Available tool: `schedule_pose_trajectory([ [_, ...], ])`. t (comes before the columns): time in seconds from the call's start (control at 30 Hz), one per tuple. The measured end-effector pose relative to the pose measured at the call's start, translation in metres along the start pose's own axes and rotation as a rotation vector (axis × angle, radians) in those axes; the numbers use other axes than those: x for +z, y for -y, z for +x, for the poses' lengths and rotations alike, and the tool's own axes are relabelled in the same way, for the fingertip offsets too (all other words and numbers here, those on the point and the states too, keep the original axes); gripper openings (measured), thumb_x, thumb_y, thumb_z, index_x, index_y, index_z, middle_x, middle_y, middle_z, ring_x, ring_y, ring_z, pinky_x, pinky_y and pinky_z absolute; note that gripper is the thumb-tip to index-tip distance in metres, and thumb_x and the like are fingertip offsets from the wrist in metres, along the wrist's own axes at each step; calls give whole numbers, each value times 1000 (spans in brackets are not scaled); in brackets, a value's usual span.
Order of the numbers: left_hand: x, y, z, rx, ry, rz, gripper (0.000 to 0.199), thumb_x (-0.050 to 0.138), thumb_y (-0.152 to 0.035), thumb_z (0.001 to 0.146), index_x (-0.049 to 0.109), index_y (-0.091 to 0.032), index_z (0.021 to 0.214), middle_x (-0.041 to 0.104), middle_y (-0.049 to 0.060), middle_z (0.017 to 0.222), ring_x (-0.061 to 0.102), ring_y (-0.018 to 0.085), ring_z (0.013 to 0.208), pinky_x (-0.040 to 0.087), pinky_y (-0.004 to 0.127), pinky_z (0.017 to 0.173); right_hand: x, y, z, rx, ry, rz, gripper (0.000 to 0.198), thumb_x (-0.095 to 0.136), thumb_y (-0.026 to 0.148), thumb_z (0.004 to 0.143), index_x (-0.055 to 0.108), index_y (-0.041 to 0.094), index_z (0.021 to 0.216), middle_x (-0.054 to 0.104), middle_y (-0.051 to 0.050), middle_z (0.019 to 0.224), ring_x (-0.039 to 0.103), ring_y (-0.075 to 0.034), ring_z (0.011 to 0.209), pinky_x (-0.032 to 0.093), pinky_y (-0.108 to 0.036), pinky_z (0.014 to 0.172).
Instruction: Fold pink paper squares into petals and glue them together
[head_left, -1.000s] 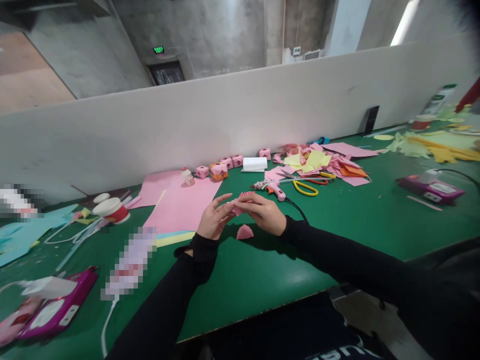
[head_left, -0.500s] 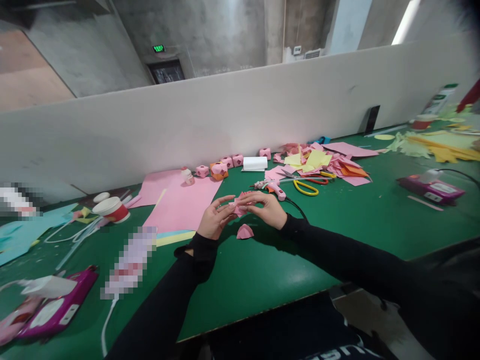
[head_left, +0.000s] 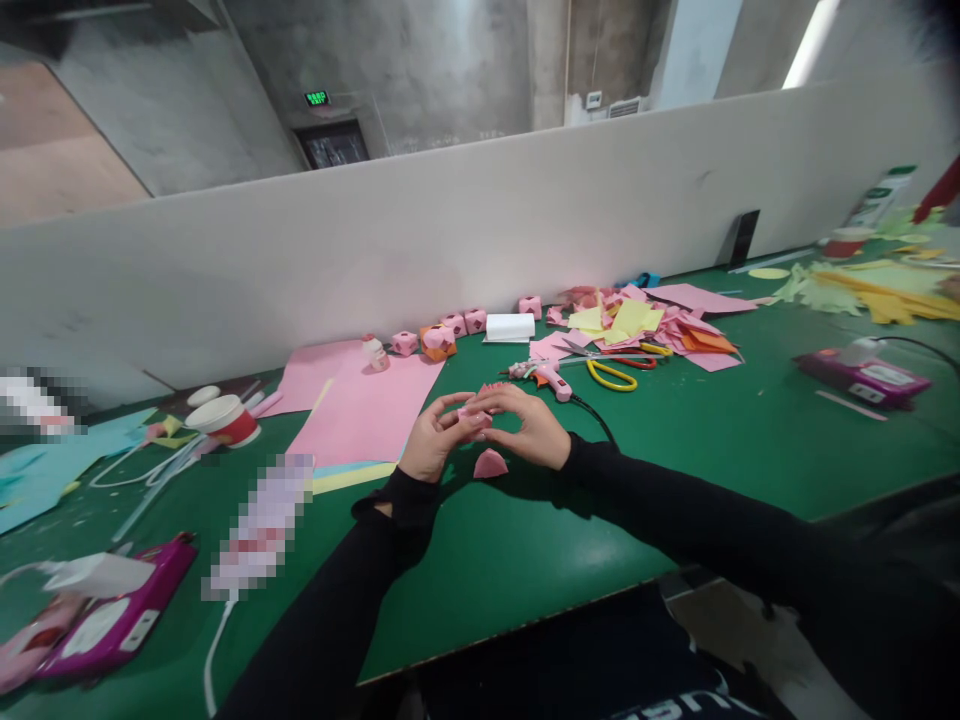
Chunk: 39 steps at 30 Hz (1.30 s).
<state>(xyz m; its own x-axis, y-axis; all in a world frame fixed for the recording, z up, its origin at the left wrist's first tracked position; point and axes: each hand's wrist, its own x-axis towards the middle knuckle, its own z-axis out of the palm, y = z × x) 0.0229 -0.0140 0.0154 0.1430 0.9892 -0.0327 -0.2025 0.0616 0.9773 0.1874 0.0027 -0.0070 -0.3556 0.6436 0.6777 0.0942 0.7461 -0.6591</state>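
Between both hands, above the green table, is a small folded pink paper piece (head_left: 474, 424). My left hand (head_left: 433, 438) pinches it from the left, thumb and fingers closed on it. From the right, my right hand (head_left: 529, 424) grips the same piece, its fingers curved over the top and partly hiding it. Just below them a folded pink paper petal (head_left: 491, 463) lies on the table. Beyond my right hand lies a pink hot glue gun (head_left: 551, 379) with a black cord. Scissors with yellow handles (head_left: 611, 376) are to its right.
A pink paper sheet (head_left: 367, 400) lies left of the hands. Several pink paper cubes (head_left: 405, 343) line the white partition (head_left: 450, 230). Paper scraps (head_left: 637, 320) are heaped at the back. A paper cup (head_left: 225, 420) and a purple power strip (head_left: 124, 610) stand left; another purple power strip (head_left: 862, 378) is right.
My hands have shifted slightly and curled closer around the pink paper piece, which has turned between the fingers. The petal on the table has stayed in place.
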Motion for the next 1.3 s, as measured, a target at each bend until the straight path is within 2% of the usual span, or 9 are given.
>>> schedule_pose_trajectory([
  [0.07, -2, 0, 2, 4, -29, -52, 50, 81, -22, 57, 58, -14, 101, 69, 3, 75, 65, 14, 68, 50, 24, 64, 1, -2, 0, 96, -22, 79, 36, 68, 31, 75, 63, 21, 109, 65, -8, 112, 58, -20, 104, 49, -33, 84],
  [0.17, -6, -2, 4, -3, -84, -103, 49, 80, -21, 58, 59, -14, 101, 66, 0, 69, 61, 10, 60, 49, 21, 59, 3, -6, 2, 299, -60, 255, 36, 61, 41, 80, 64, 18, 108, 66, -9, 108, 61, -19, 97, 49, -32, 82],
  [0.27, -8, -4, 4, -50, -126, -118, 50, 79, -20, 59, 59, -14, 104, 65, -1, 68, 59, 8, 58, 49, 20, 56, 4, -9, 5, 477, -63, 403, 40, 57, 50, 80, 67, 17, 98, 69, -9, 99, 63, -19, 93, 49, -31, 80],
  [0.37, -7, -6, 2, -85, -142, -120, 49, 79, -20, 59, 59, -16, 104, 65, -1, 70, 59, 8, 57, 50, 19, 56, 4, -8, 7, 616, -57, 495, 44, 62, 56, 73, 69, 16, 92, 69, -8, 96, 62, -19, 93, 50, -29, 76],
  [0.53, -2, -7, -2, -92, -131, -117, 50, 80, -20, 59, 59, -17, 104, 64, -2, 69, 59, 8, 59, 50, 20, 59, 7, -5, 5, 769, -43, 632, 46, 69, 59, 63, 67, 13, 70, 65, -4, 74, 60, -13, 74, 49, -22, 62],
  [0.77, 1, -6, -3, -61, -96, -76, 43, 80, -22, 58, 62, -15, 97, 68, 2, 74, 62, 10, 65, 50, 22, 65, 6, -9, 4, 782, -100, 748, 37, 79, 46, 57, 67, 14, 71, 63, 0, 69, 57, -8, 64, 44, -17, 56],
  [1.0, -4, 0, 0, -48, -51, -22, 41, 80, -26, 60, 63, -13, 95, 71, 5, 79, 65, 12, 70, 50, 23, 70, 5, -11, 5, 781, -120, 759, 37, 80, 46, 55, 68, 14, 71, 65, -2, 72, 58, -9, 63, 45, -19, 57],
  [1.17, -4, -3, 2, -62, -116, -60, 43, 80, -24, 59, 62, -13, 95, 70, 3, 72, 64, 11, 65, 50, 24, 68, 5, -11, 4, 770, -88, 705, 39, 77, 48, 59, 69, 14, 76, 66, -3, 75, 60, -10, 67, 46, -19, 57],
  [1.3, -3, -5, 1, 3, -214, -94, 47, 80, -22, 57, 60, -12, 98, 69, 2, 68, 64, 12, 63, 49, 23, 65, 4, -5, 4, 689, -184, 541, 37, 72, 50, 64, 67, 14, 74, 66, -3, 71, 59, -11, 65, 44, -20, 52],
])
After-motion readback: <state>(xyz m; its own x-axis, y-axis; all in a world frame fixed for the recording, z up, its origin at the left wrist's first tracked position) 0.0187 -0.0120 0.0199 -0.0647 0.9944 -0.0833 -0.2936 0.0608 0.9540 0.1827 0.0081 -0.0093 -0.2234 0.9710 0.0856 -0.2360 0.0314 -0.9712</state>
